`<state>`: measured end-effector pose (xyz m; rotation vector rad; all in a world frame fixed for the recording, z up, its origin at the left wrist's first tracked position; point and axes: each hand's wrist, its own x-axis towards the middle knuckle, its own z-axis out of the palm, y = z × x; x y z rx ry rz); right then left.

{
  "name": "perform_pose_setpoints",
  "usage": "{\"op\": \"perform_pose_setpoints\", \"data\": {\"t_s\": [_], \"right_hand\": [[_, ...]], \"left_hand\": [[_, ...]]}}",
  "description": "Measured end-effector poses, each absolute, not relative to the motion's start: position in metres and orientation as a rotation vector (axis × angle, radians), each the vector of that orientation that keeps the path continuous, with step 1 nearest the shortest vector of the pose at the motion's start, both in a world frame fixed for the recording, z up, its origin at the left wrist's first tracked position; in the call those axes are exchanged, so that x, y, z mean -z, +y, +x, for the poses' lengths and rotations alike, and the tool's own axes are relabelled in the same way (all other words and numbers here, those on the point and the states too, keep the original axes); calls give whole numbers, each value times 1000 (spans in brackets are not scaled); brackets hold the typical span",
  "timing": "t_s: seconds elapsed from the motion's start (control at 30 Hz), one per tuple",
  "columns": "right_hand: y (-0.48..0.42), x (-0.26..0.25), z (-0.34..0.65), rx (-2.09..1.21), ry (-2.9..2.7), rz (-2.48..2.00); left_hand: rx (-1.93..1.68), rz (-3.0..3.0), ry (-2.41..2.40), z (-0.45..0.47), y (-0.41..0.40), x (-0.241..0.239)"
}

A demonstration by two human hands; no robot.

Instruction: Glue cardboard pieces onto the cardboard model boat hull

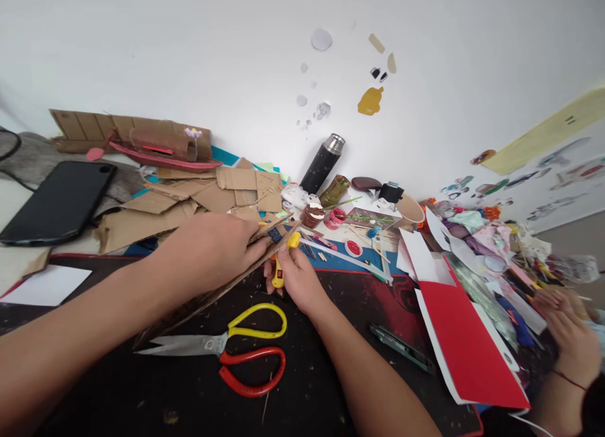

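Observation:
My left hand (pixel 208 244) is closed round a piece of brown cardboard (pixel 285 233) with dark blue print, held on edge above the dark mat. In my right hand (pixel 302 282) is a yellow hot glue gun (pixel 278 276), close against the cardboard. A long translucent glue stick (pixel 350 257) sticks out of the gun to the right. The gun's nozzle is hidden behind the cardboard and my fingers. Below my hands lies a pair of scissors (pixel 212 344) with one yellow and one red handle, blades pointing left.
Cardboard scraps (pixel 184 194) are piled behind my left hand, below a red model boat (pixel 165 156). A phone (pixel 59 200) lies left. A black thermos (pixel 324 164) and paint jars (pixel 312 213) stand behind. To the right are a box cutter (pixel 401 347), red card (pixel 467 342) and another person's hand (pixel 564 323).

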<state>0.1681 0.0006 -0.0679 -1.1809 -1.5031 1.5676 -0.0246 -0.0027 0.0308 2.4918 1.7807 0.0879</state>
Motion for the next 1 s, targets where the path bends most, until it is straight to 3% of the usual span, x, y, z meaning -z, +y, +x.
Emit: {"op": "perform_pose_setpoints", "data": {"t_s": [1.0], "right_hand": [[0, 67, 166, -1469, -1318, -1180]], "left_hand": [[-44, 2550, 1756, -38, 3, -32]]}}
